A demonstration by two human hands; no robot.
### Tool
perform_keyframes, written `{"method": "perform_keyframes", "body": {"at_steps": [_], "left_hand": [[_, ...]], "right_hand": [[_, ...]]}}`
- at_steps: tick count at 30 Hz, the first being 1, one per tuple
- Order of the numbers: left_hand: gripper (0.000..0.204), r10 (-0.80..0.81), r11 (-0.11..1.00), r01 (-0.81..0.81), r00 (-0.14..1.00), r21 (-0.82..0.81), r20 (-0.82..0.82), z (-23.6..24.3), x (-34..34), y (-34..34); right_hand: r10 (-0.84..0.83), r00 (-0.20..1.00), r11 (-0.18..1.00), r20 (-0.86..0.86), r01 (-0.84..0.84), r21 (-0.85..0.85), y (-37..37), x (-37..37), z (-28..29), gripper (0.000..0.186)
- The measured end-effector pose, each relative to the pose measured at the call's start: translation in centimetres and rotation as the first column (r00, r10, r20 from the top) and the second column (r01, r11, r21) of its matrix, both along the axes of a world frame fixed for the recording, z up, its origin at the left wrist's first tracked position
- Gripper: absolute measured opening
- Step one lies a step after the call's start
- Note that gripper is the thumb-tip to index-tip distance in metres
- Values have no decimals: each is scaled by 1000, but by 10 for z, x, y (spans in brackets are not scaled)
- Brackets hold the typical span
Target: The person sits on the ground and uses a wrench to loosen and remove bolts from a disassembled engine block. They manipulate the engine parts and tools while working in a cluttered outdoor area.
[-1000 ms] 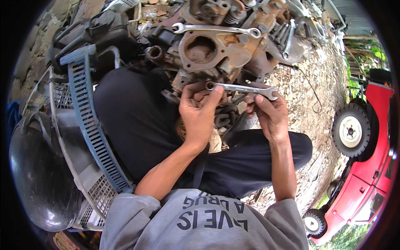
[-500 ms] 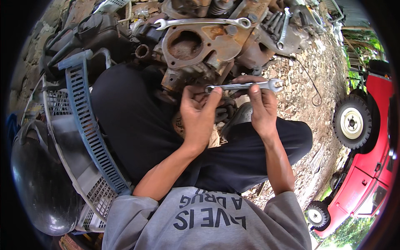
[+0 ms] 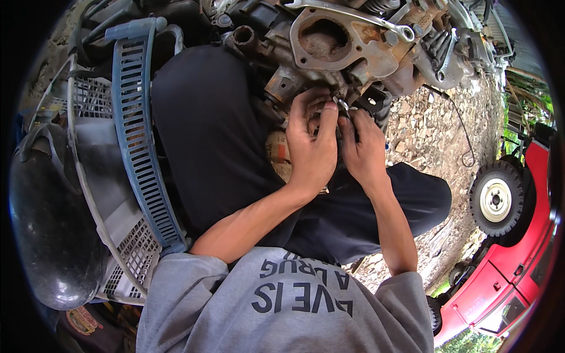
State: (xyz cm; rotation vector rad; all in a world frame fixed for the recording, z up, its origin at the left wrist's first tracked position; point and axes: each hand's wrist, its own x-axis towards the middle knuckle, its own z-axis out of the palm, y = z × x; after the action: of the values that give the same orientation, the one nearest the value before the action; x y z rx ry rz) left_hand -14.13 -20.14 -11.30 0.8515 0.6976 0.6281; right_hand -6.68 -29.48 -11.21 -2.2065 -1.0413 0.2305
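A combination wrench (image 3: 342, 105) shows only as a short bright piece between my hands, foreshortened and mostly covered by fingers. My left hand (image 3: 312, 138) is closed at its far end, thumb and fingers pinching there. From the other side, my right hand (image 3: 366, 147) grips the same wrench between thumb and fingers. Just beyond my fingertips stands a rusty engine assembly (image 3: 368, 56) with a round opening. A long wrench (image 3: 368, 21) lies across its top, and a smaller wrench (image 3: 448, 56) rests farther right beside several bolts.
On my left stand a blue slotted plastic piece (image 3: 132, 106), a white crate (image 3: 126, 265) and a black rounded tank (image 3: 53, 217). My bent legs (image 3: 206, 135) frame the work. Stony ground (image 3: 421, 123) runs right, with a thin wire (image 3: 462, 120) and a red vehicle (image 3: 500, 276).
My hands have come closer together and the wrench has turned from lying sideways to pointing away toward the engine. The whole view has shifted, so the engine sits higher and farther right.
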Motion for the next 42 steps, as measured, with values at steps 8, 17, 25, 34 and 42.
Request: {"method": "perform_keyframes", "body": {"at_steps": [8,17,25,34,42], "left_hand": [[27,-43,996,44,999,-75,18,0,2,3],[22,-40,997,44,997,-67,60,-1,3,8],[19,-38,990,54,992,-131,117,-2,3,11],[25,-67,973,103,982,-205,178,2,2,16],[35,-86,971,125,978,-206,190,-2,3,18]], "right_hand": [[-64,991,998,117,61,22,11,-3,-7,10],[-47,992,974,114,71,-215,14,-2,36,15],[-27,995,867,93,70,-493,33,-1,80,28],[-57,974,854,-219,-66,-515,22,21,84,30],[-189,760,954,-622,-8,-300,-16,32,81,27]]}}
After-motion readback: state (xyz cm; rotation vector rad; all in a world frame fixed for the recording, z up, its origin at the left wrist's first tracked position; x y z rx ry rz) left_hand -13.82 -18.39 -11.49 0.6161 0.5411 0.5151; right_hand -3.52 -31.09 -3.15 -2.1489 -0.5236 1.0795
